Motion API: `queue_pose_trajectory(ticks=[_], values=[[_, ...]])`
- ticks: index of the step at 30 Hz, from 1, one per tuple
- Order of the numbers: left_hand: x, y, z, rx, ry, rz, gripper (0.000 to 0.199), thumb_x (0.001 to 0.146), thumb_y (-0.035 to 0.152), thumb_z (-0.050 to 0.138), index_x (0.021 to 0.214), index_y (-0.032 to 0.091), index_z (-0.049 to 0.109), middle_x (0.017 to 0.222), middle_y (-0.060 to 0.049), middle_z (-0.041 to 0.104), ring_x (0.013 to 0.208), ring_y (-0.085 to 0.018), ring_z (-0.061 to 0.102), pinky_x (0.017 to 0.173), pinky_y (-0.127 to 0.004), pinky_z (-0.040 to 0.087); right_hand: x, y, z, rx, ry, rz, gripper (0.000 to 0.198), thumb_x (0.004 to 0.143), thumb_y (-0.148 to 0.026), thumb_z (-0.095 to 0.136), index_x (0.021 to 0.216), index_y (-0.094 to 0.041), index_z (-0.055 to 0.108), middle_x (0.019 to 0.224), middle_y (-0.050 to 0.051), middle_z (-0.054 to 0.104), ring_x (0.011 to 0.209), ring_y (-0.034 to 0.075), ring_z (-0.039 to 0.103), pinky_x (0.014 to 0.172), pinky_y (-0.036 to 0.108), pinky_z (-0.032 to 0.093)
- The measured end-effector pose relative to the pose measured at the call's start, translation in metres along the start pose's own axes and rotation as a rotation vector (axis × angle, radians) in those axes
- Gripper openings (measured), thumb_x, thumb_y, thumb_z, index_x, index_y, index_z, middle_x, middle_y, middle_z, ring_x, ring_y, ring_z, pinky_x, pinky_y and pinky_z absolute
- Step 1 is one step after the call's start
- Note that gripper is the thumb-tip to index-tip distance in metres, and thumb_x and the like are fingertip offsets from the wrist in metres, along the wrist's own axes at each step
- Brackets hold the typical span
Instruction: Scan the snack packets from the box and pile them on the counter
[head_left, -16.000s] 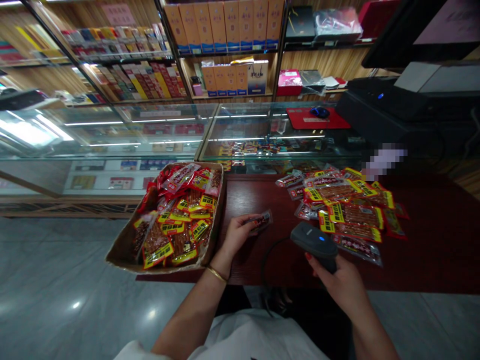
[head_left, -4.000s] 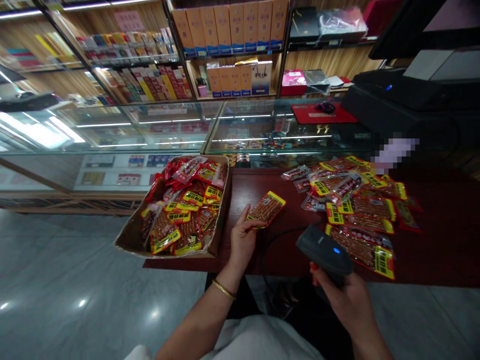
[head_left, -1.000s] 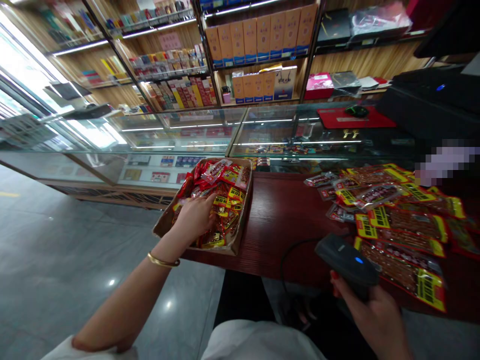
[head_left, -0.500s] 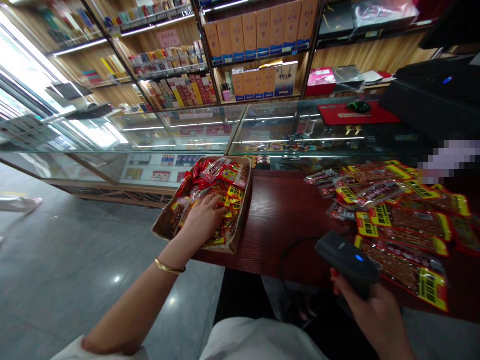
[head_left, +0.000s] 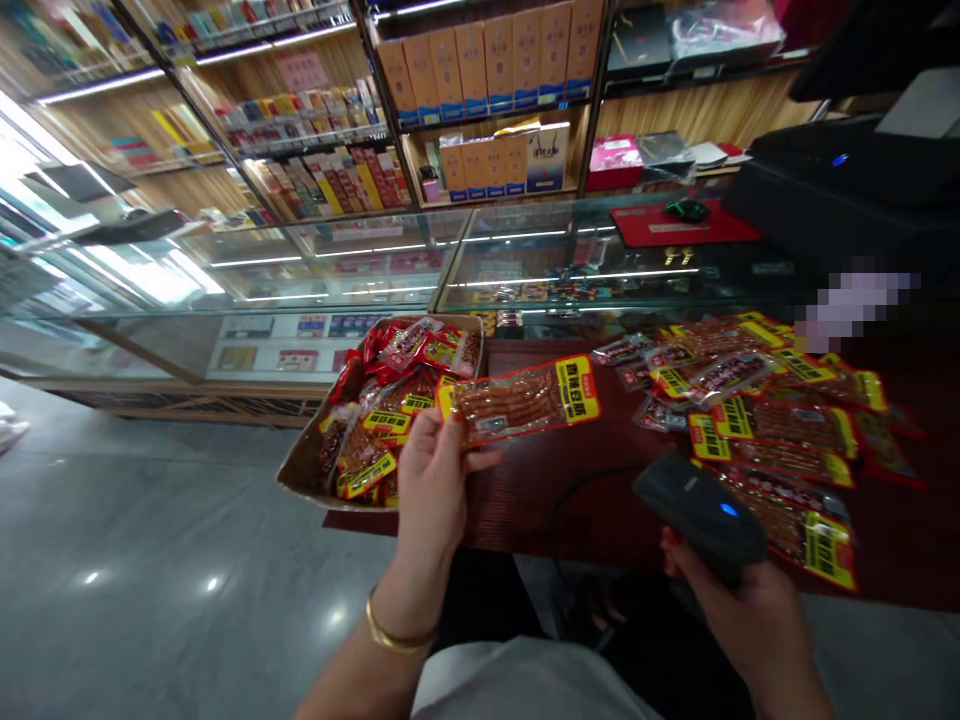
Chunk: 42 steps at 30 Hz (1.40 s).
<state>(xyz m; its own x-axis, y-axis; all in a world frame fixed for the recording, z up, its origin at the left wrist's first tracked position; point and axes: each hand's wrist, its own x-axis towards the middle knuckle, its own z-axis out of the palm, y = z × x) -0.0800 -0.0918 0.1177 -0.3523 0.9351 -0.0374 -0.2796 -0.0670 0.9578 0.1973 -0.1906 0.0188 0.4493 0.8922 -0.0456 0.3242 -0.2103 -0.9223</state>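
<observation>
My left hand [head_left: 439, 475] pinches one end of a yellow-and-red snack packet [head_left: 517, 402], thumb and fingers closed on its left edge. The clear middle of the packet shows brown strips, and it is held up over the dark red table. Just left of that hand is a cardboard box [head_left: 306, 468] full of similar packets, partly covered by the hand. My right hand [head_left: 750, 610] grips a dark handheld barcode scanner [head_left: 701, 515] with a lit blue spot. Beyond the scanner lies a loose pile of snack packets [head_left: 780, 415].
Behind the table [head_left: 525, 500] runs a glass display counter [head_left: 360, 270], with a red mouse pad [head_left: 637, 228] and a black mouse [head_left: 686, 210] on it. A thin black cable [head_left: 559, 500] trails from the scanner. Shelves with orange boxes [head_left: 472, 72] line the wall.
My left hand has come out of the cardboard box and moved right, now with a snack packet in it. The right hand still holds the scanner in about the same place.
</observation>
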Motion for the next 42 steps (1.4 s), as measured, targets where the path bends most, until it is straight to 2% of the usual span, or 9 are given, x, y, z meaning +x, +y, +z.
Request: queue_pose_trajectory(ticks=[5,8,11,18,24,29,33,37,42], values=[[-0.016,-0.074,0.038,-0.208,-0.151,-0.199,0.021,0.087,0.037,0.07,0.096,0.02,0.063,0.109,-0.004,0.069,0.105,-0.019,0.067,0.087,-0.037,0.065,-0.002,-0.005,-0.005,-0.041,0.042,-0.001,0.033,0.072,-0.053,0.077,0.074,-0.021,0.079,0.064,0.006,0.079,0.058,0.025,0.075,0.057,0.03,0.061],[-0.01,-0.106,0.044,-0.205,-0.164,-0.199,0.019,0.088,0.035,0.068,0.1,0.02,0.064,0.109,-0.003,0.069,0.108,-0.02,0.067,0.094,-0.041,0.063,-0.002,-0.007,-0.004,-0.079,0.001,-0.011,0.035,0.074,-0.056,0.076,0.076,-0.021,0.079,0.062,0.005,0.078,0.055,0.025,0.073,0.054,0.03,0.058],[0.001,-0.123,0.042,-0.213,-0.19,-0.22,0.025,0.087,0.034,0.069,0.108,0.02,0.068,0.116,-0.005,0.072,0.113,-0.023,0.068,0.098,-0.043,0.061,-0.002,-0.007,-0.001,-0.095,-0.043,-0.025,0.033,0.075,-0.054,0.076,0.078,-0.022,0.08,0.065,0.005,0.079,0.06,0.026,0.075,0.06,0.031,0.06],[0.009,-0.133,0.038,-0.241,-0.193,-0.266,0.032,0.085,0.041,0.071,0.106,0.017,0.073,0.12,-0.01,0.073,0.116,-0.029,0.068,0.093,-0.047,0.063,0.0,-0.005,0.004,-0.14,-0.095,-0.062,0.031,0.076,-0.054,0.074,0.077,-0.023,0.08,0.07,0.006,0.081,0.069,0.029,0.078,0.073,0.035,0.062],[0.007,-0.13,0.04,-0.23,-0.141,-0.267,0.034,0.085,0.043,0.072,0.106,0.016,0.072,0.116,-0.009,0.072,0.113,-0.027,0.068,0.092,-0.047,0.064,-0.001,-0.003,0.006,-0.163,-0.11,-0.077,0.033,0.078,-0.055,0.072,0.083,-0.024,0.081,0.073,0.006,0.082,0.068,0.029,0.078,0.073,0.037,0.062],[0.009,-0.129,0.04,-0.229,-0.141,-0.286,0.031,0.085,0.042,0.072,0.102,0.016,0.073,0.115,-0.011,0.075,0.116,-0.029,0.069,0.101,-0.048,0.059,-0.001,-0.004,0.005,-0.171,-0.111,-0.074,0.031,0.077,-0.055,0.072,0.077,-0.024,0.079,0.065,0.005,0.079,0.064,0.029,0.076,0.072,0.036,0.062],[0.009,-0.128,0.04,-0.238,-0.149,-0.278,0.029,0.084,0.039,0.071,0.103,0.017,0.074,0.113,-0.01,0.075,0.113,-0.028,0.07,0.099,-0.049,0.059,-0.001,-0.006,0.005,-0.19,-0.104,-0.087,0.03,0.077,-0.054,0.071,0.071,-0.025,0.077,0.063,0.005,0.078,0.063,0.029,0.076,0.072,0.036,0.062],[0.006,-0.129,0.039,-0.254,-0.15,-0.247,0.027,0.085,0.04,0.071,0.099,0.017,0.073,0.114,-0.008,0.073,0.109,-0.025,0.069,0.095,-0.045,0.061,-0.002,-0.009,0.005,-0.189,-0.103,-0.107,0.032,0.078,-0.055,0.07,0.074,-0.024,0.077,0.063,0.005,0.078,0.06,0.028,0.074,0.067,0.035,0.061],[0.012,-0.128,0.044,-0.239,-0.103,-0.294,0.029,0.085,0.038,0.072,0.107,0.019,0.072,0.119,-0.007,0.073,0.112,-0.021,0.068,0.095,-0.035,0.057,-0.002,-0.009,0.003,-0.154,-0.1,-0.112,0.03,0.081,-0.053,0.07,0.072,-0.025,0.075,0.063,0.004,0.077,0.06,0.027,0.074,0.066,0.034,0.06]])
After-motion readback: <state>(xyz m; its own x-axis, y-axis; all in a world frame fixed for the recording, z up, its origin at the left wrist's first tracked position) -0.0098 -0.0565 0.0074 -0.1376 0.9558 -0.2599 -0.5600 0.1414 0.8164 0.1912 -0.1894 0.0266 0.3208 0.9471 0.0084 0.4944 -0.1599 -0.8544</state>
